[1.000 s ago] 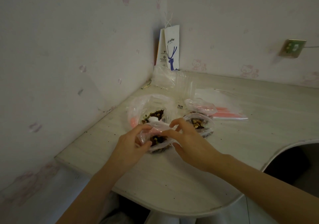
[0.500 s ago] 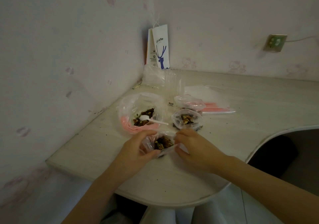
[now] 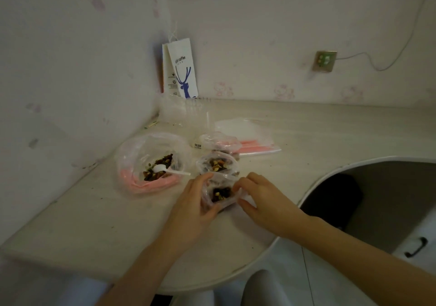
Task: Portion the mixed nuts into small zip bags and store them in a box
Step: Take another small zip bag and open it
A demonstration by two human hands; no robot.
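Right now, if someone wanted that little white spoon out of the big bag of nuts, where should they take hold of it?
Probably by the thin handle of the white spoon, pinched from above at its right end. The handle reaches rightward to the edge of the big bag, clear of food, while the bowl lies among the mixed nuts.

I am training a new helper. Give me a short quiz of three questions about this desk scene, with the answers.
1. True or false: the white spoon lies in the large bag.
2. What do the left hand and the right hand hold? A the white spoon; B the small zip bag; C the large bag.
3. Fill in: the zip strip of the large bag is ____ in colour.
Key: 1 true; 2 B; 3 pink.
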